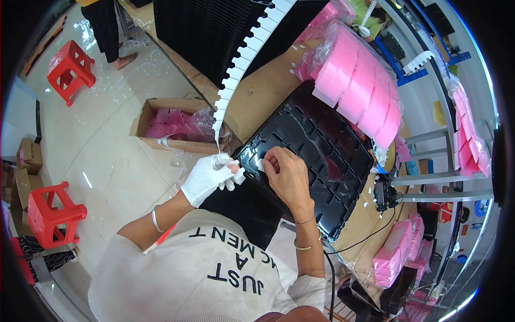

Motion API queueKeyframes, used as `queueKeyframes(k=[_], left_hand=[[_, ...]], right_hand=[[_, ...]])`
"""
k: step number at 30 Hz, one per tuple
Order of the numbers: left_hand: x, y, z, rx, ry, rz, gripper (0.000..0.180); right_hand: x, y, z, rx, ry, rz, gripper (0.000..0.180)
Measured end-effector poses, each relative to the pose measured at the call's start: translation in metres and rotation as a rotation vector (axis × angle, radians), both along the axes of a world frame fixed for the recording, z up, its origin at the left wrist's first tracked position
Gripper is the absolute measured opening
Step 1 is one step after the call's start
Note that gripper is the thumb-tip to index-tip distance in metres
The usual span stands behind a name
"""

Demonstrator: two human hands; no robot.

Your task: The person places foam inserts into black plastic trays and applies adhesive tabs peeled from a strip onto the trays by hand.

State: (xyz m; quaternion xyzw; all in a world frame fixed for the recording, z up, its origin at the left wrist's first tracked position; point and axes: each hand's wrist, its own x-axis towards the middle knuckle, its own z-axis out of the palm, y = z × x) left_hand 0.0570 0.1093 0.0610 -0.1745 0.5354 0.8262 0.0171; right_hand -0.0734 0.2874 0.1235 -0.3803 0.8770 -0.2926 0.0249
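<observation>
A long white strip (pixel 236 72) with notched edges hangs from the top of the head view. Its narrow lower end comes down to my left hand (pixel 209 178), which wears a white glove with a bare fingertip showing. The gloved fingers are closed on that end, and a small white bit shows at their tips. My right hand (pixel 289 174), ungloved, pinches a small white piece (pixel 261 165) over the near left corner of a black moulded plastic tray (pixel 306 126). The tray has several shallow compartments and lies on the table.
Tall stacks of black trays (pixel 198 43) stand on the brown table (pixel 257 102). Pink sheets (pixel 359 80) in clear wrap lie right of the tray. A cardboard box (pixel 177 142) holds pink scraps at left. Red stools (pixel 56 214) and another person (pixel 102 27) are on the left.
</observation>
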Motion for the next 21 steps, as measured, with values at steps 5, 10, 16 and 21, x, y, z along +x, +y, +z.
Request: queueKeyframes(k=[5, 10, 16, 21], left_hand=[[-0.007, 0.0, -0.001, -0.028, 0.011, -0.026, 0.023], [-0.01, 0.003, 0.001, -0.045, -0.005, -0.02, 0.021], [-0.009, 0.004, 0.0, -0.091, -0.003, 0.009, 0.021], [-0.011, 0.0, 0.0, -0.074, -0.024, -0.006, 0.02]], right_hand=[[0.001, -0.001, -0.007, 0.005, 0.064, 0.021, 0.009], [0.001, 0.0, -0.006, -0.015, 0.015, 0.012, 0.008], [0.001, 0.001, -0.01, -0.042, 0.05, 0.015, 0.007], [0.012, 0.003, -0.007, -0.08, 0.033, 0.101, 0.007]])
